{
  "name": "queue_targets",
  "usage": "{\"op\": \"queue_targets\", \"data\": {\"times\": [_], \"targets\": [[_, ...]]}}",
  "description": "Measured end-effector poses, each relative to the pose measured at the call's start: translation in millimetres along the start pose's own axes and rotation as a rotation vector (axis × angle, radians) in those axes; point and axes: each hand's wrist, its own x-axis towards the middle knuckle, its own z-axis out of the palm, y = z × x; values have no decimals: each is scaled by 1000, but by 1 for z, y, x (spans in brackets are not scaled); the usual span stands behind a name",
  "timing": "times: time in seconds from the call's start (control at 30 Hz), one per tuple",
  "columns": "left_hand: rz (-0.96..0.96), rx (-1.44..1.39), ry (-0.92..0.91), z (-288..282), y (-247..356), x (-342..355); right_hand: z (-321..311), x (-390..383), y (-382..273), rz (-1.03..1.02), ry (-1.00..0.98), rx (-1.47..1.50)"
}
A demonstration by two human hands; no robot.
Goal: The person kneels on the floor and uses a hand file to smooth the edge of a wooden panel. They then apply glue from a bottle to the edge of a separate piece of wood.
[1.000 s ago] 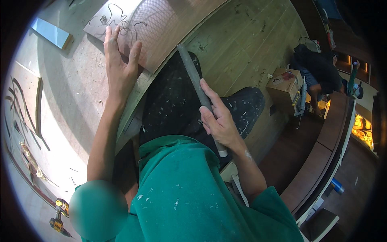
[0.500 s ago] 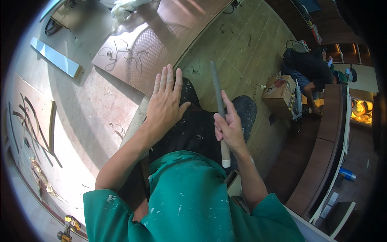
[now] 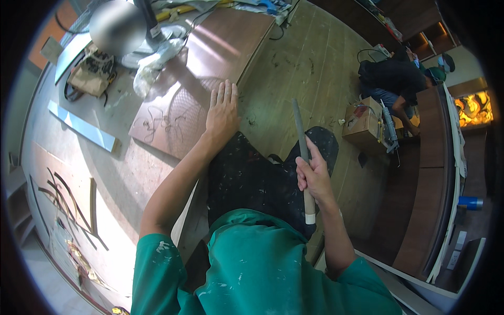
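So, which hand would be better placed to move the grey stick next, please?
Probably the right hand: it grips the grey stick, while the left hand is open near the brown board.

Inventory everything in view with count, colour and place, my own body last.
Rod: one, grey with pale end, in right hand
Panel: one, brown, on work surface
Strands: several, dark, on panel
Narrow board: one, light blue, left
Broad board: one, pale, lower left
Strips: several, black, on broad board
Bag: one, tan and black, upper left
Box: one, brown, on floor, right
Caulking gun: one, grey, beside box
Cylinder: one, blue, far right
Glowing panel: one, orange, upper right
Co-worker: one clearly seen, dark top, upper right
Remaining clutter: too jumbled to count
Shirt: one, green, worn
Trousers: one pair, black, worn
Hands: two, bare; left hand by panel's edge, right around rod
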Motion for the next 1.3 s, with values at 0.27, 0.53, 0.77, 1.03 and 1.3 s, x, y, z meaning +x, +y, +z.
{"op": "queue_targets", "data": {"times": [0.27, 0.53, 0.77, 1.03, 1.3], "targets": [[19, 70, -106, -9, -26, 36, -67, 43, 5, -17, -3, 65], [-14, -84, -133, -27, -23, 33, -133, 148, 20, -30, -101, 64], [-209, -218, -167, -19, -26, 101, -108, 269, -8, -331, -151, -360], [-141, -316, 47, 54, -42, 277, -64, 400, -68, -477, -146, -600], [33, -406, 54, 90, -84, 441, -70, 435, -99, -452, -149, -797]]}}
